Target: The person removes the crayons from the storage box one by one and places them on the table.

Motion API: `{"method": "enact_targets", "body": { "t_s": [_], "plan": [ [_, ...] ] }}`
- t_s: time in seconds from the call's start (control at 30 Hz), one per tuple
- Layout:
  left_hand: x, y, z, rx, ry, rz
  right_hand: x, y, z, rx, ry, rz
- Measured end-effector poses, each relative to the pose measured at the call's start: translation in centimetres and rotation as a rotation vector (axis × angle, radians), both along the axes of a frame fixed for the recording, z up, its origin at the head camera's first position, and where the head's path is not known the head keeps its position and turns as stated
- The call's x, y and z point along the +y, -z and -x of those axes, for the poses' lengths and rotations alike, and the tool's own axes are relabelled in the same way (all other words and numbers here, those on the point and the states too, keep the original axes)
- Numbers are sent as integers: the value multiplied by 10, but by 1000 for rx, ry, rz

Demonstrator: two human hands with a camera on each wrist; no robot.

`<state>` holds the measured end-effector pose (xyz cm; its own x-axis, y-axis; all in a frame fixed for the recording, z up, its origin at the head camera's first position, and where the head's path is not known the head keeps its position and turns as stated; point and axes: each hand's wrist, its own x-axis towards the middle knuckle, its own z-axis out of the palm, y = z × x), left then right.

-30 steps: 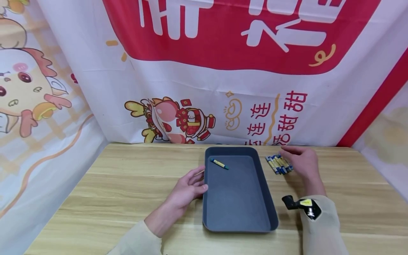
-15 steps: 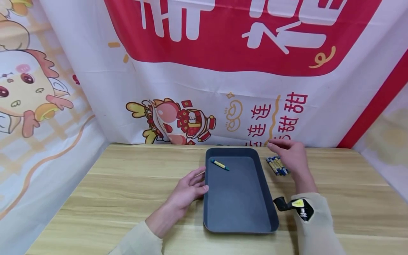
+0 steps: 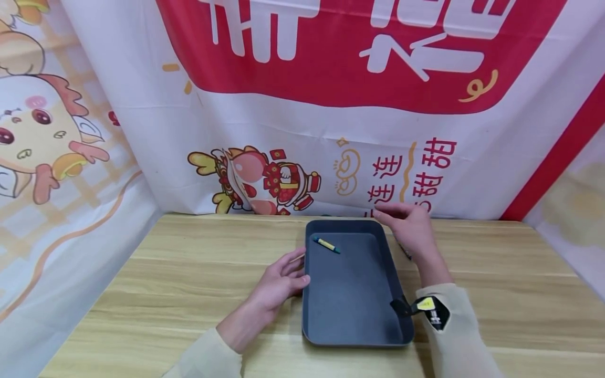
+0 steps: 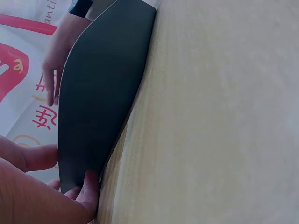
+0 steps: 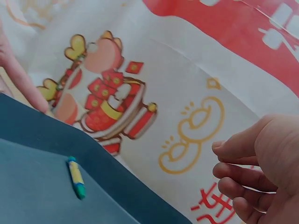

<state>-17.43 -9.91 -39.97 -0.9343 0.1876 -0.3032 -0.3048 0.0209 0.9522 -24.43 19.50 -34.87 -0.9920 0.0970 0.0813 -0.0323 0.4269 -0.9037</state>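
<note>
A dark grey tray (image 3: 354,294) lies on the table, with one yellow-wrapped crayon (image 3: 326,245) (image 5: 77,177), green at its tip, near its far left corner. My left hand (image 3: 279,281) holds the tray's left side, thumb at the rim and fingers along the outer wall; the left wrist view shows its digits against that wall. Above the tray's far right corner hangs my right hand (image 3: 408,228), thumb and fingertips close together (image 5: 261,172); I cannot tell whether something is between them. Beneath it, the crayon pile (image 3: 405,251) is mostly hidden.
The wooden table (image 3: 203,262) extends to both sides of the tray. Directly behind it hangs a printed cloth (image 3: 264,115) with red and white designs. A black camera mount (image 3: 435,312) is worn on the right wrist.
My right hand has moved left from the crayon pile to over the tray's far right corner. My left hand, the tray and the crayon in it have stayed in place.
</note>
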Motion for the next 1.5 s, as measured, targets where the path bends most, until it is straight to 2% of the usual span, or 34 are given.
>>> {"method": "enact_targets", "body": {
  "t_s": [0.5, 0.7, 1.0, 1.5],
  "plan": [
    [1, -1, 0, -1, -3, -1, -45, 6, 12, 58, -123, -106],
    [1, -1, 0, -6, 1, 5, -56, 13, 14, 45, -189, -121],
    [-1, 0, -1, 1, 11, 0, -69, 21, 16, 1, -204, -147],
    [-1, 0, 0, 0, 12, -7, -82, 34, 22, -108, -180, -201]
  ]
}}
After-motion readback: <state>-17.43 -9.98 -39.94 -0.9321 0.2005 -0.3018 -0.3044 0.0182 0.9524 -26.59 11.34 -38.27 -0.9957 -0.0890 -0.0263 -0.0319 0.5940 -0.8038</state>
